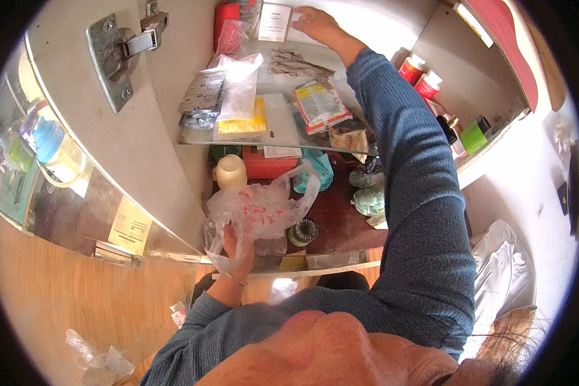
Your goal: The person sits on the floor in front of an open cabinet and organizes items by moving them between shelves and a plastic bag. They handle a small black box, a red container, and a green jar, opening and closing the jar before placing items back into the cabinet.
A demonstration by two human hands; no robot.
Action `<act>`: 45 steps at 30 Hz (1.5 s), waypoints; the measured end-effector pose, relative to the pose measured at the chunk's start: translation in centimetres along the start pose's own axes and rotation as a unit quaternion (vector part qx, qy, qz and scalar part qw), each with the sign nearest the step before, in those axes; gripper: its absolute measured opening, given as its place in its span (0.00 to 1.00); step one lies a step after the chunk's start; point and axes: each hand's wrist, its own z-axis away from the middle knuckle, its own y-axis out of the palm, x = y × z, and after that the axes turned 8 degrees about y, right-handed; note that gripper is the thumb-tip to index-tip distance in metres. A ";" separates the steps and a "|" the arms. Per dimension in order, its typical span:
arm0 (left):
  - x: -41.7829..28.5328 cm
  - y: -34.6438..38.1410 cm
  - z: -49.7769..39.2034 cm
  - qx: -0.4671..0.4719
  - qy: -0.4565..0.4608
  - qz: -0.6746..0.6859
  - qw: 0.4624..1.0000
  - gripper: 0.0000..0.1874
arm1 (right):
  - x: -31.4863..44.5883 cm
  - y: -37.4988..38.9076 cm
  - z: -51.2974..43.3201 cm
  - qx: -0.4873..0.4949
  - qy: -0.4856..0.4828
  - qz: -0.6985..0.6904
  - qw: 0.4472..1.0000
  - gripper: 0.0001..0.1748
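Note:
My left hand (239, 246) is under and inside the handle of a thin, clear plastic bag with red print (265, 210), which hangs over the lower shelf. Part of that hand shows through the film. My right hand (316, 24) reaches to the back of the upper glass shelf, its fingertips at the edge of a white printed box (274, 22); whether they grip anything I cannot tell. A dried, greyish crumpled material (299, 64) lies before the box. Nearer are a yellow and red packet (321, 106), a white paper bag (241, 87) and a yellow packet (243, 118).
The glass shelf edge (275, 144) crosses above a cream bottle (231, 172), a teal bag (316, 171) and a round dark-topped jar (303, 232). A cabinet door with a metal hinge (111, 62) stands at left. Red bottles with white caps (411, 68) stand at right.

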 end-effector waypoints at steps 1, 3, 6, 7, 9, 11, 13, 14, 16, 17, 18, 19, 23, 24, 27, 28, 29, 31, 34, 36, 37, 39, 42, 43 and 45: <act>0.1 0.0 -0.1 -0.008 -0.011 0.025 1.000 0.20 | -0.3 0.7 -1.7 -0.035 0.001 0.015 0.999 0.33; -0.1 0.3 -0.1 -0.036 -0.027 0.012 0.999 0.20 | -1.3 1.9 -3.8 -0.067 0.001 0.045 0.997 0.38; -1.2 0.3 -0.2 -0.002 0.054 -0.136 0.989 0.20 | -1.6 3.6 -5.4 -0.082 -0.043 0.099 0.991 0.36; -1.5 0.5 -0.2 0.011 0.063 -0.167 0.984 0.20 | -1.4 4.1 -5.1 -0.105 -0.083 0.122 0.983 0.34; -1.8 0.5 -0.2 0.021 0.052 -0.205 0.977 0.21 | -0.9 4.1 -4.2 -0.107 -0.105 0.104 0.983 0.28; -1.5 0.3 -0.2 0.023 0.054 -0.245 0.968 0.22 | -0.2 3.2 -2.9 -0.065 -0.067 0.016 0.996 0.23; -0.7 -0.2 -0.2 0.031 0.090 -0.267 0.959 0.21 | 0.8 2.9 -1.7 -0.075 -0.043 -0.036 0.996 0.20; -0.1 -0.6 -0.1 0.037 0.107 -0.331 0.937 0.21 | 1.1 2.7 -1.4 -0.080 -0.032 -0.062 0.994 0.18; 1.3 -1.3 -0.3 0.028 0.081 -0.336 0.938 0.20 | 1.3 2.5 -1.2 -0.108 -0.043 -0.024 0.993 0.18; 1.9 -1.6 -0.3 0.035 0.119 -0.339 0.933 0.20 | 1.1 2.4 -1.4 -0.122 -0.048 -0.005 0.991 0.18; 2.5 -1.7 -0.2 0.023 0.118 -0.298 0.947 0.20 | 0.6 2.1 -1.5 -0.132 -0.043 0.002 0.990 0.18; 2.8 -1.8 -0.2 0.015 0.116 -0.263 0.958 0.20 | -0.3 1.6 -1.6 -0.141 -0.038 0.010 0.989 0.18; 2.0 -1.4 -0.1 0.011 0.156 -0.372 0.915 0.19 | -5.8 -1.3 -1.6 -0.182 -0.037 0.046 0.982 0.16; 1.4 -1.1 -0.1 0.005 0.140 -0.338 0.931 0.19 | -7.3 -2.1 -1.8 -0.160 -0.005 0.085 0.983 0.16; -0.5 0.2 -0.2 0.000 0.129 -0.276 0.952 0.18 | -10.2 -3.7 -2.1 -0.169 -0.062 0.215 0.960 0.15; -1.2 0.6 -0.2 -0.007 0.115 -0.236 0.965 0.19 | -10.5 -3.9 -2.1 -0.158 -0.053 0.203 0.965 0.15; -1.8 1.0 -0.3 -0.008 0.107 -0.236 0.966 0.20 | -10.2 -4.3 -2.0 -0.147 -0.045 0.192 0.969 0.15; -2.7 1.7 -0.3 -0.019 0.067 -0.155 0.985 0.21 | -8.0 -4.3 -1.9 -0.161 -0.023 0.231 0.959 0.13; -3.5 1.9 -0.3 0.002 0.097 -0.268 0.959 0.21 | -1.5 -4.9 -1.4 -0.147 -0.163 0.438 0.872 0.11; -3.4 2.0 -0.2 -0.009 0.085 -0.217 0.972 0.21 | 2.0 -6.8 1.0 0.196 0.019 0.015 0.980 0.13; -3.3 1.9 -0.1 -0.021 0.071 -0.168 0.983 0.21 | 3.7 -5.9 2.5 0.305 0.044 0.045 0.950 0.29; -2.6 1.8 -0.3 -0.024 0.076 -0.132 0.988 0.20 | 6.0 -5.4 4.5 0.387 0.097 0.051 0.915 0.32; -1.7 1.6 -0.4 -0.024 0.050 -0.049 0.997 0.19 | 6.7 -4.2 5.2 0.424 0.109 0.006 0.899 0.35; -1.6 1.4 -0.3 -0.025 0.037 -0.017 0.999 0.19 | 6.4 -3.8 4.9 0.420 0.105 -0.011 0.901 0.33; -1.4 1.3 -0.3 -0.040 0.028 -0.059 0.997 0.19 | 5.0 -3.1 4.1 0.405 0.105 -0.039 0.907 0.31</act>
